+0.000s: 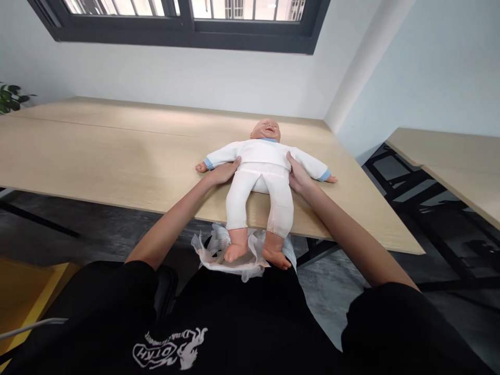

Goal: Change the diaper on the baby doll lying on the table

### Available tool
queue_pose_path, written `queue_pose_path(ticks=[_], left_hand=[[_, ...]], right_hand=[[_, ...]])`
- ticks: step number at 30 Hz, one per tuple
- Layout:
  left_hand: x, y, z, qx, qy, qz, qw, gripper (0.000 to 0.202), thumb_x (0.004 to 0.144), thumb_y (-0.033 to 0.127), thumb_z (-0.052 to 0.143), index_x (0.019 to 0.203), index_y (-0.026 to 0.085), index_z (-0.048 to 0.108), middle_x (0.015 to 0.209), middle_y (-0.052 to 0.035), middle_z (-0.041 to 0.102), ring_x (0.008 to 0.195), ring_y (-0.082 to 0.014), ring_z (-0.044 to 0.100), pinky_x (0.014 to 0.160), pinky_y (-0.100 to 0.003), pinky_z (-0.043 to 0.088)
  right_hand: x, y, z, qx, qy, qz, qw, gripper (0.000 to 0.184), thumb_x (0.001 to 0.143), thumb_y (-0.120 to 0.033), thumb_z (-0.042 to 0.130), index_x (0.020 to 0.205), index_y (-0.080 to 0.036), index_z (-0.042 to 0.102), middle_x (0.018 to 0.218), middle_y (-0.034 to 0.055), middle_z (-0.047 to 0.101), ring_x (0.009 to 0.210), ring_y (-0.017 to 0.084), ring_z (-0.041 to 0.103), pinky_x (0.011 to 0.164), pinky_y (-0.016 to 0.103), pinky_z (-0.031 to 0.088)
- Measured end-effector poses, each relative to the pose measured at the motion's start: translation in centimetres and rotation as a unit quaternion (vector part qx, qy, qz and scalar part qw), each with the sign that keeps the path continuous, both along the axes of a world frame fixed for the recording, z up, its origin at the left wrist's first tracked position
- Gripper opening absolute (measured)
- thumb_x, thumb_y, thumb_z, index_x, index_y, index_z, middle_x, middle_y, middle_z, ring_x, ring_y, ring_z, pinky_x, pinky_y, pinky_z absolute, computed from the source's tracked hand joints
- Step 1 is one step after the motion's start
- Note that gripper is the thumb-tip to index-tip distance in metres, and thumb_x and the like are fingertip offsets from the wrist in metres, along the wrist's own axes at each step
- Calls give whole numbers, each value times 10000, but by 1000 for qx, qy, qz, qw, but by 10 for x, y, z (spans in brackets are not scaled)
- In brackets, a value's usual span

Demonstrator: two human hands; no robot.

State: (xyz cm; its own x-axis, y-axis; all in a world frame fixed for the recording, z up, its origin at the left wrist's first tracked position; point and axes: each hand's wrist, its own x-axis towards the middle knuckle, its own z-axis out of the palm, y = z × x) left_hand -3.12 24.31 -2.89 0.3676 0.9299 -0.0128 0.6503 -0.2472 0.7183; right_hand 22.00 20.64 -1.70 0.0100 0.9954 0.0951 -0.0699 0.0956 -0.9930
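Note:
A baby doll (261, 153) in a white outfit with blue cuffs and collar lies on its back on the wooden table (128, 156). Its head points to the wall, and its bare feet hang past the near edge. My left hand (227, 171) grips the left side of its waist, thumb on top. On the opposite side my right hand (297, 174) clasps the waist in the same way. The fingers of both hands are partly hidden under the doll. Below its feet, a crumpled white diaper (230, 264) lies at my lap.
Another wooden table (453, 161) with a black frame stands to the right. A yellow box-like object (35, 291) sits at lower left beside a black chair (167, 289). A plant (13, 98) shows at far left, and a window is above the table.

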Motion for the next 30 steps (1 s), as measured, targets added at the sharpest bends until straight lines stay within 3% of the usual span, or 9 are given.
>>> queue_pose_path(ticks=[3, 5, 8, 11, 15, 17, 21, 26, 30], left_hand=[[-10, -34, 7, 45, -15, 1, 999, 758, 991, 678, 266, 1297, 123, 681, 1448, -151, 623, 1385, -306, 552, 1159, -339, 388], [-18, -67, 11, 73, -30, 22, 997, 665, 995, 656, 296, 1025, 162, 741, 1169, -126, 760, 1127, -298, 676, 1008, -354, 491], [-29, -124, 16, 120, -40, 76, 989, 519, 987, 589, 409, 818, 175, 672, 880, -79, 732, 818, -225, 661, 782, -320, 507], [-40, -174, 25, 178, -31, 138, 974, 391, 973, 509, 517, 794, 181, 631, 802, -41, 665, 700, -166, 583, 689, -281, 443], [-46, -211, 34, 0, 42, -102, 994, 411, 998, 491, 527, 764, 186, 674, 738, -10, 655, 675, -143, 565, 653, -264, 377], [-45, -216, 32, -40, 59, -179, 981, 453, 1025, 470, 482, 733, 176, 663, 718, -10, 633, 678, -138, 559, 666, -263, 363], [-39, -214, 14, -82, 44, -169, 981, 512, 1047, 512, 416, 756, 160, 647, 697, -13, 592, 657, -138, 512, 654, -267, 339], [-38, -205, -9, -176, -66, -222, 957, 547, 1006, 630, 438, 829, 161, 657, 751, -16, 600, 704, -140, 500, 676, -256, 372], [-43, -206, -18, -252, -93, -273, 924, 634, 913, 760, 521, 883, 152, 696, 820, -47, 660, 738, -157, 548, 700, -271, 416]], right_hand=[[17, -15, -6, -93, 36, -44, 994, 290, 1031, -401, 536, 1160, -151, 609, 1229, 88, 688, 1074, 163, 688, 1048, 330, 560], [24, -43, -8, -73, -29, -92, 993, 299, 982, -406, 604, 1158, -164, 598, 1281, 106, 655, 1129, 183, 666, 1086, 367, 535], [26, -106, -12, 81, -137, -180, 971, 472, 886, -443, 726, 1241, -184, 553, 1336, 126, 598, 1199, 206, 620, 1062, 383, 528], [20, -178, -26, 242, -197, -196, 930, 235, 950, -347, 672, 1114, -204, 582, 1121, 73, 625, 1029, 156, 637, 884, 288, 537], [16, -240, -69, 257, -319, -106, 906, 121, 997, -247, 582, 885, -202, 581, 803, 24, 609, 738, 132, 592, 689, 262, 459], [19, -247, -94, 193, -347, -47, 917, 263, 1023, -333, 532, 812, -197, 609, 768, 51, 628, 717, 163, 601, 687, 299, 461], [21, -233, -122, 23, -282, 46, 958, 383, 998, -502, 503, 983, -170, 693, 1050, 131, 711, 1011, 261, 681, 920, 418, 540], [-5, -208, -96, -63, -171, 188, 965, 881, 757, -518, 817, 1482, -140, 489, 1543, 155, 474, 1444, 321, 468, 1240, 469, 395], [-17, -203, -81, -80, -141, 229, 960, 705, 693, -537, 871, 1260, -163, 684, 1371, 135, 625, 1291, 335, 593, 1154, 446, 490]])
